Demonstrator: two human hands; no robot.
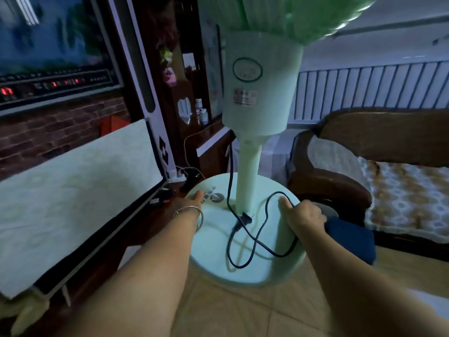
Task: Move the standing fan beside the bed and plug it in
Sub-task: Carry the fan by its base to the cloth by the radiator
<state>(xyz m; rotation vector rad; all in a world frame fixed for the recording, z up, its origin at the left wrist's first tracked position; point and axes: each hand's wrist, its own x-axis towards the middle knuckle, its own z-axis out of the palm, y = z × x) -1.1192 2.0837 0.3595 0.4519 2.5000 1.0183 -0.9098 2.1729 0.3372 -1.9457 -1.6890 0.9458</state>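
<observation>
The pale green standing fan (261,93) stands upright right in front of me, its round base (218,254) on the tiled floor. My left hand (190,203) grips the base's left rim, thumb on top. My right hand (302,214) grips the right rim, where the cord passes under my fingers. The fan's black cord (255,239) lies in loose loops on the base, with its plug (244,221) resting near the pole. A wooden-framed bed or bench (388,181) with a patterned mat is on the right. A white power strip (178,176) lies on the floor behind the base.
A cloth-covered flat screen (80,198) leans on a low cabinet to the left. A dark wooden cabinet (192,98) with small bottles stands behind the fan. A dark blue object (352,239) sits by the bed, beside my right hand. Tiled floor (243,310) lies near me.
</observation>
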